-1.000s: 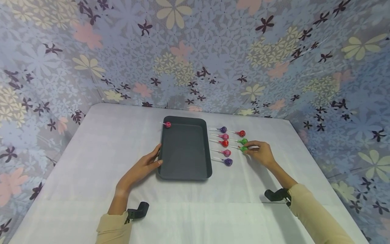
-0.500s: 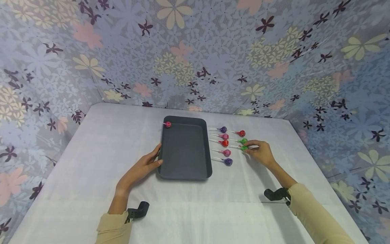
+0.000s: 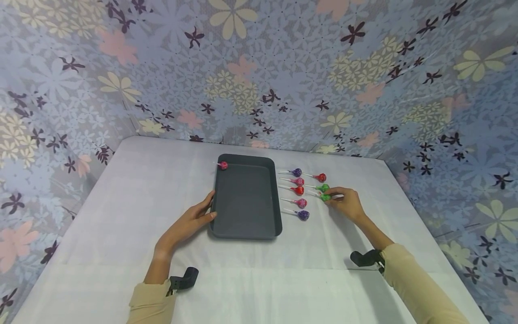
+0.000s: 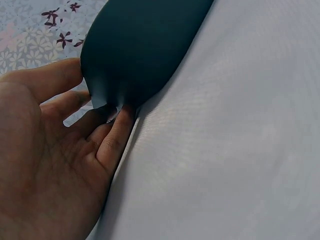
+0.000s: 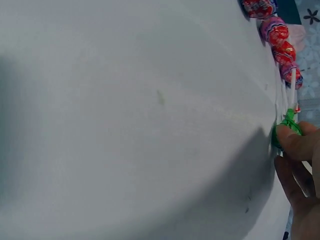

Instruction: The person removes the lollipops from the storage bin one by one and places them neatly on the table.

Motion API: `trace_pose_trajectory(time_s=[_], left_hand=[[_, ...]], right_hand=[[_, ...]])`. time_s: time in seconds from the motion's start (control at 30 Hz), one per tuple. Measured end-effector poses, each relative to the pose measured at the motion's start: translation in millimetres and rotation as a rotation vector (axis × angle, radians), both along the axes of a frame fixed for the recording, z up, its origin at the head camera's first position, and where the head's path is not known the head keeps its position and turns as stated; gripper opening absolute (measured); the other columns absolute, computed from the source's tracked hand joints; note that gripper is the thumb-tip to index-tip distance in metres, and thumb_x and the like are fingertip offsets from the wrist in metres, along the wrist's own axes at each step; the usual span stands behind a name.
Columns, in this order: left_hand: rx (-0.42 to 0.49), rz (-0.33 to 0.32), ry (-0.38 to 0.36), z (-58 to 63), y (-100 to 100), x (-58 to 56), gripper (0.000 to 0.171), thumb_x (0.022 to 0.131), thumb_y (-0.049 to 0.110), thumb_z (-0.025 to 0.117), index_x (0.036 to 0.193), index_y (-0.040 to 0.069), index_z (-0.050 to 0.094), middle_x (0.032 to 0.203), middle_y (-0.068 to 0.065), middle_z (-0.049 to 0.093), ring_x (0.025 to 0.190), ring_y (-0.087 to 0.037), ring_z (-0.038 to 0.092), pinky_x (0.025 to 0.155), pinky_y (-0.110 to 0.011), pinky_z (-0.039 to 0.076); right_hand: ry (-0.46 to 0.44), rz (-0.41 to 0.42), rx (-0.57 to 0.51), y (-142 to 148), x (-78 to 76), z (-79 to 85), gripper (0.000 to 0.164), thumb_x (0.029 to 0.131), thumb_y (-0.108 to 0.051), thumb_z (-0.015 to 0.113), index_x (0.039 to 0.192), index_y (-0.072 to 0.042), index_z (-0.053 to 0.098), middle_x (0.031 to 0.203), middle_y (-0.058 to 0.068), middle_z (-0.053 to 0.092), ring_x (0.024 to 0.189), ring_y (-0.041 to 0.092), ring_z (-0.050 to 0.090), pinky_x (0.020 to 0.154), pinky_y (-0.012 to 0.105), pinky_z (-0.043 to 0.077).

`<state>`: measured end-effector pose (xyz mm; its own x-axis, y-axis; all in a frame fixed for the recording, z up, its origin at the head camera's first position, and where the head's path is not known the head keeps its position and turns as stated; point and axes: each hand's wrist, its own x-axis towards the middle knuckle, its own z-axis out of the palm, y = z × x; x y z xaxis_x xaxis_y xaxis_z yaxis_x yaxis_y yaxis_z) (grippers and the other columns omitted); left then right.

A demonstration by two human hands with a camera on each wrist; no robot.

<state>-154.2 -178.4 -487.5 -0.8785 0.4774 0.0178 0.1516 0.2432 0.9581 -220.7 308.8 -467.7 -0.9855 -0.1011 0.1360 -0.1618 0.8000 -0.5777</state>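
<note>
My left hand point(image 3: 186, 228) holds the left side of a dark grey rectangular tray point(image 3: 247, 202). In the left wrist view, fingertips meet the wall of the tray point(image 4: 145, 45). A pink-red lollipop point(image 3: 223, 165) lies at the tray's far left corner, its stick poking left past the rim. To the tray's right, my right hand point(image 3: 347, 205) pinches the wrapped head of a green lollipop point(image 3: 325, 197) between thumb and fingers. Its green wrapper point(image 5: 290, 119) shows beside the thumb in the right wrist view. Just beyond it lies another green lollipop point(image 3: 323, 187).
Between tray and right hand, a column of lollipops has sticks pointing left: purple point(image 3: 297, 172), pink point(image 3: 298, 181), red point(image 3: 298, 191), pink point(image 3: 301, 203) and purple point(image 3: 303, 215). Another red lollipop point(image 3: 321, 177) lies at the back right. A floral curtain point(image 3: 259, 90) rises behind the white-covered table point(image 3: 259, 279).
The green lollipop under my right fingers has shifted slightly right, its stick drawn away from the column. My left hand and the tray stay in place.
</note>
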Motion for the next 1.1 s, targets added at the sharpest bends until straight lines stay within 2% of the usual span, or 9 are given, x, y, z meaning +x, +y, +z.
trace_pose_trajectory(time_s=[0.2, 0.4, 0.73, 1.1], left_hand=[[-0.008, -0.002, 0.007, -0.6, -0.1, 0.0, 0.072, 0.102, 0.03, 0.051, 0.158, 0.013, 0.008, 0.164, -0.012, 0.004, 0.149, -0.036, 0.012, 0.121, -0.051, 0.018], [-0.007, -0.002, 0.012, -0.1, 0.4, -1.0, 0.072, 0.103, 0.029, 0.051, 0.158, 0.012, 0.009, 0.164, -0.012, 0.005, 0.149, -0.036, 0.013, 0.121, -0.051, 0.017], [-0.023, -0.001, 0.024, -1.6, 0.6, -1.5, 0.072, 0.103, 0.03, 0.051, 0.158, 0.011, 0.009, 0.164, -0.012, 0.005, 0.15, -0.036, 0.013, 0.121, -0.05, 0.017], [-0.016, -0.011, 0.033, -1.2, -0.2, -0.8, 0.073, 0.103, 0.028, 0.05, 0.158, 0.01, 0.007, 0.164, -0.015, 0.004, 0.149, -0.038, 0.012, 0.12, -0.051, 0.017]], right_hand=[[-0.032, 0.067, 0.035, 5.0, -3.5, 3.2, 0.023, 0.087, 0.006, 0.062, 0.108, 0.006, 0.071, 0.117, 0.026, 0.065, 0.108, 0.04, 0.061, 0.088, 0.053, 0.055], [-0.064, 0.052, 0.019, 9.8, -3.8, 1.8, 0.028, 0.094, 0.001, 0.057, 0.12, 0.005, 0.066, 0.125, 0.027, 0.061, 0.111, 0.04, 0.058, 0.095, 0.057, 0.05], [-0.052, 0.006, 0.021, 10.5, -1.2, 2.0, 0.03, 0.095, -0.006, 0.061, 0.123, 0.003, 0.065, 0.123, 0.024, 0.064, 0.11, 0.038, 0.059, 0.09, 0.053, 0.052], [-0.041, -0.018, 0.021, 10.0, 0.9, 1.2, 0.031, 0.093, -0.006, 0.063, 0.122, 0.004, 0.065, 0.12, 0.025, 0.064, 0.107, 0.037, 0.06, 0.088, 0.053, 0.054]])
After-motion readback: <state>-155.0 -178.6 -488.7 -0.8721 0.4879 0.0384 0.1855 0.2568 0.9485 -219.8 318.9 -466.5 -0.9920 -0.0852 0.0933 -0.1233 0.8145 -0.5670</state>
